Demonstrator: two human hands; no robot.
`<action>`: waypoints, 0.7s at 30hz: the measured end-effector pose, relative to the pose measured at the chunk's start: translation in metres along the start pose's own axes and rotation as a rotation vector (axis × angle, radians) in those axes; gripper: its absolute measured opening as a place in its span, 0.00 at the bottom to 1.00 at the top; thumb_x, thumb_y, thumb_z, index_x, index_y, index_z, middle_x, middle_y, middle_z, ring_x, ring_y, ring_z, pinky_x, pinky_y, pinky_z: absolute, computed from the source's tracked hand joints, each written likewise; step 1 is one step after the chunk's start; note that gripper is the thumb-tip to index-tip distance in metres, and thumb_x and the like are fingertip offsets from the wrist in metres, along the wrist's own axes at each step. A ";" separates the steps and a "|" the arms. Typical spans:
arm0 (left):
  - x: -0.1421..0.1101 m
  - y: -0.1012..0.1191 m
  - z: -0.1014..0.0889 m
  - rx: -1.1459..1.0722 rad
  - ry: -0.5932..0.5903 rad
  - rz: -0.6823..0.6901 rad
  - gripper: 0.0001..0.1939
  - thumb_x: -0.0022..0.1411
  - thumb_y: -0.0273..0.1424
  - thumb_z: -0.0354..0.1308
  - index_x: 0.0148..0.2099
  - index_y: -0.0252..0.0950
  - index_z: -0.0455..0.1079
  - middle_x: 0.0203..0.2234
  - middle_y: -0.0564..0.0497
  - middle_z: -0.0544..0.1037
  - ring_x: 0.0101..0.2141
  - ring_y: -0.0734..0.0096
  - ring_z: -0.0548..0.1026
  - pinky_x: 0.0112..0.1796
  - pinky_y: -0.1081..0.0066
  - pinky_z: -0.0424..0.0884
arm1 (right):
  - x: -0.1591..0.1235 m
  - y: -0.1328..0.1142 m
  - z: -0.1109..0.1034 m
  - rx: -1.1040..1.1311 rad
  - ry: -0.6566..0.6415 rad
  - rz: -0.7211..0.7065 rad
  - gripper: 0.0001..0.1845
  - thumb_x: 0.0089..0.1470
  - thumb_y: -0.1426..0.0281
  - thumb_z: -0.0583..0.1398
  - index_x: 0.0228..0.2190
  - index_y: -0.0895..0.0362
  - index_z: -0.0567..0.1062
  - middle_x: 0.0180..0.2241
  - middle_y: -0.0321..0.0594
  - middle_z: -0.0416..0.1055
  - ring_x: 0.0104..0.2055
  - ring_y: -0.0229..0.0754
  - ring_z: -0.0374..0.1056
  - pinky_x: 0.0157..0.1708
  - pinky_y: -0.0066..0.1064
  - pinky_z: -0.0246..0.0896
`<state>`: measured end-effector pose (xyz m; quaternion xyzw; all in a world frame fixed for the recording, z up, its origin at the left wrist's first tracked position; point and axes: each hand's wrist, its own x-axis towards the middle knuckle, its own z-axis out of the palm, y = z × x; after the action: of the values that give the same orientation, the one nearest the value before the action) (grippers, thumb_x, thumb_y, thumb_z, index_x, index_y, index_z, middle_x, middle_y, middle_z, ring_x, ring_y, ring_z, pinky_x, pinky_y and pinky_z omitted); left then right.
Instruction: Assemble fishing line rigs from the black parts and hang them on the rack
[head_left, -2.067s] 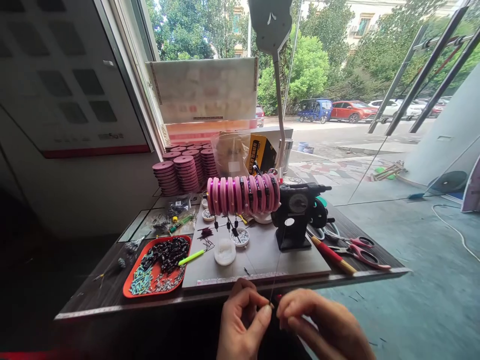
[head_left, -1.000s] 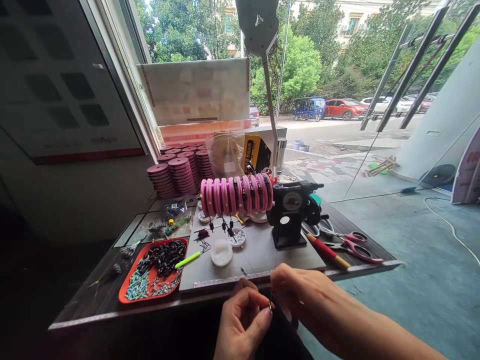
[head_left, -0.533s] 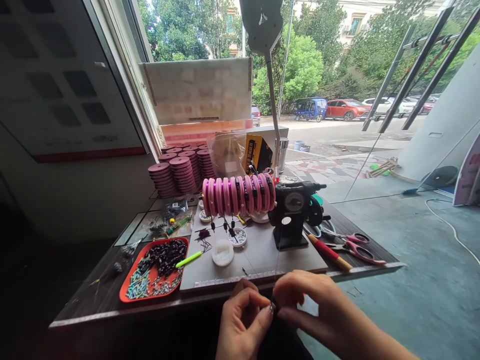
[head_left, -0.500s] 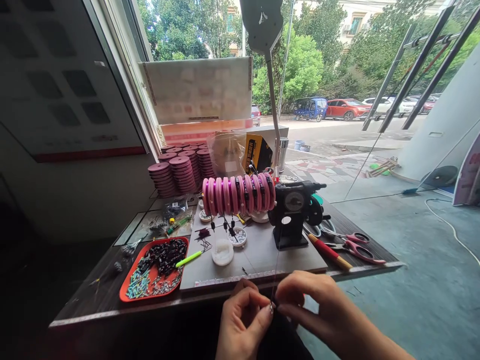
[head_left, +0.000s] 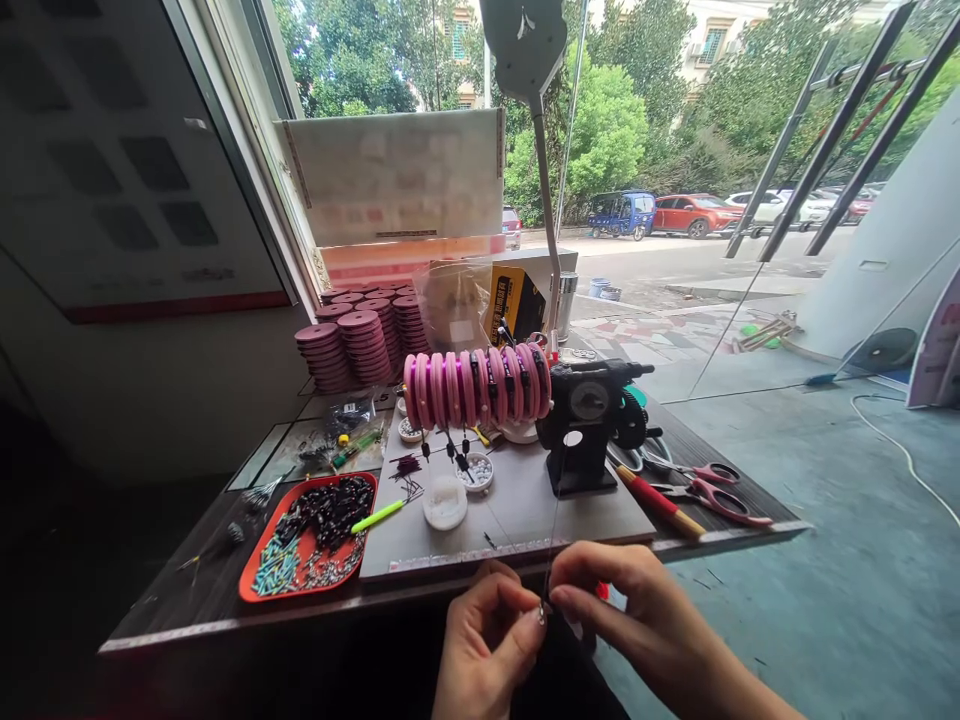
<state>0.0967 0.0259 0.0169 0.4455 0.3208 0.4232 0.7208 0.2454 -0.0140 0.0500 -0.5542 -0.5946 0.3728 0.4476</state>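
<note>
My left hand [head_left: 484,640] and my right hand [head_left: 626,620] meet just below the table's front edge [head_left: 300,615]. Both pinch a thin line [head_left: 555,520] and a tiny metal piece [head_left: 540,612] between thumb and forefinger. The line runs up to the black winding machine [head_left: 589,425], which carries a row of pink spools [head_left: 476,385] on its shaft. A bit of something red [head_left: 602,590] shows behind my right fingers.
An orange tray [head_left: 259,590] of small dark and teal parts sits front left, beside a green stick [head_left: 379,517] and white dishes [head_left: 444,502]. Stacks of pink spools [head_left: 364,345] stand behind. Red-handled scissors [head_left: 712,490] and a red-and-wood tool [head_left: 660,505] lie right.
My right hand rose above the table edge, then came back down to meet my left fingertips. The view shifted slightly. The left hand has kept its pinch.
</note>
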 end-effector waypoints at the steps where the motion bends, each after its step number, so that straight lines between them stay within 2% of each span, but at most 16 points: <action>1: 0.000 0.000 0.001 -0.019 -0.006 -0.012 0.15 0.42 0.40 0.70 0.22 0.34 0.73 0.23 0.57 0.62 0.17 0.87 0.55 0.17 0.80 0.47 | 0.001 0.000 0.000 0.006 0.000 0.001 0.13 0.53 0.63 0.57 0.22 0.57 0.69 0.19 0.32 0.62 0.22 0.34 0.59 0.23 0.24 0.54; 10: -0.001 0.004 0.005 -0.065 0.012 -0.037 0.16 0.39 0.40 0.71 0.22 0.34 0.73 0.23 0.58 0.62 0.16 0.89 0.57 0.16 0.82 0.46 | -0.003 -0.003 0.001 0.013 0.042 0.047 0.15 0.50 0.60 0.59 0.22 0.57 0.69 0.19 0.33 0.62 0.23 0.35 0.57 0.22 0.24 0.53; 15: -0.001 0.004 0.005 -0.055 0.023 -0.041 0.15 0.40 0.40 0.70 0.22 0.34 0.72 0.23 0.57 0.63 0.16 0.87 0.58 0.16 0.81 0.49 | -0.004 -0.005 0.003 0.028 0.067 0.026 0.13 0.50 0.63 0.58 0.22 0.58 0.70 0.19 0.33 0.63 0.23 0.35 0.58 0.23 0.24 0.54; 19: 0.000 0.005 0.003 -0.039 -0.007 -0.034 0.03 0.39 0.25 0.64 0.22 0.34 0.72 0.23 0.57 0.65 0.15 0.87 0.58 0.16 0.80 0.50 | -0.001 -0.002 0.004 0.113 0.035 0.026 0.13 0.52 0.63 0.58 0.22 0.58 0.70 0.19 0.31 0.61 0.22 0.33 0.57 0.22 0.23 0.54; 21: 0.000 0.006 0.003 -0.020 0.008 -0.045 0.08 0.36 0.19 0.56 0.21 0.34 0.72 0.23 0.57 0.65 0.15 0.87 0.57 0.15 0.80 0.49 | 0.001 -0.002 0.004 0.127 0.024 0.033 0.12 0.51 0.63 0.58 0.23 0.58 0.70 0.19 0.31 0.62 0.22 0.33 0.58 0.22 0.23 0.54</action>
<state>0.0968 0.0261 0.0236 0.4295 0.3292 0.4118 0.7332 0.2405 -0.0128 0.0508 -0.5391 -0.5550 0.4103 0.4828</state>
